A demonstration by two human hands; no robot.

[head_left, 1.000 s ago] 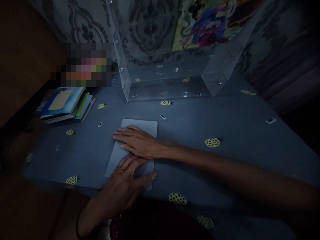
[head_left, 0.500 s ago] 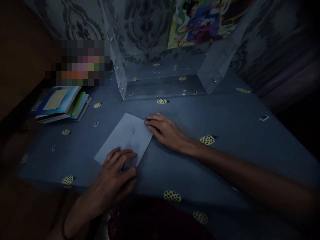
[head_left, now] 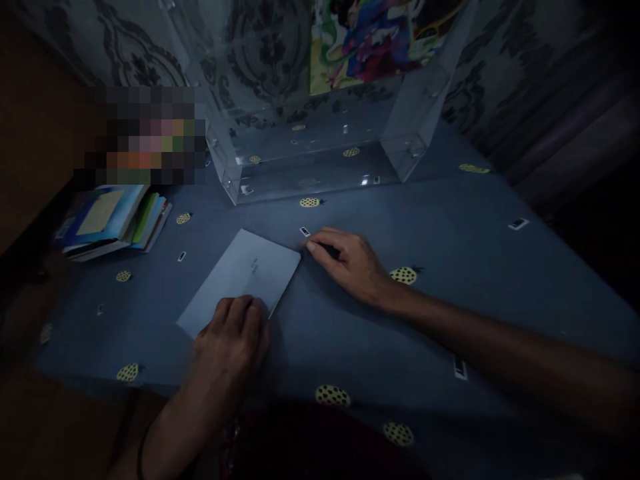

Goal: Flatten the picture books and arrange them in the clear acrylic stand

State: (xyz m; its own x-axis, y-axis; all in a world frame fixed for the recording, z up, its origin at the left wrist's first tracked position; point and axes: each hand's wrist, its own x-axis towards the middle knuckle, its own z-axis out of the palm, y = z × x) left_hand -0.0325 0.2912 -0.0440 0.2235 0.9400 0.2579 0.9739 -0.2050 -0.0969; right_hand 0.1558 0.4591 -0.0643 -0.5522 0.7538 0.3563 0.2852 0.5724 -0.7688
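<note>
A thin pale booklet with a few small dark marks printed near its middle lies at a slant on the cloth-covered table. My left hand is at its near edge, knuckles bent and fingers curled over that edge; the thumb is hidden. Just beyond the booklet's right corner is my right hand, its thumb and index finger drawn together in a pinch. A small gap shows between those fingertips and the corner, and nothing can be seen in the pinch.
A clear acrylic stand rises at the back, with a colourful picture book in its upper part. Stacked books lie at the left, in front of a blurred-out patch. The blue tablecloth has a pineapple print.
My right hand has come off the booklet's right corner and its fingers have closed into a pinch. My left fingers have curled in at the near edge. The view has shifted slightly.
</note>
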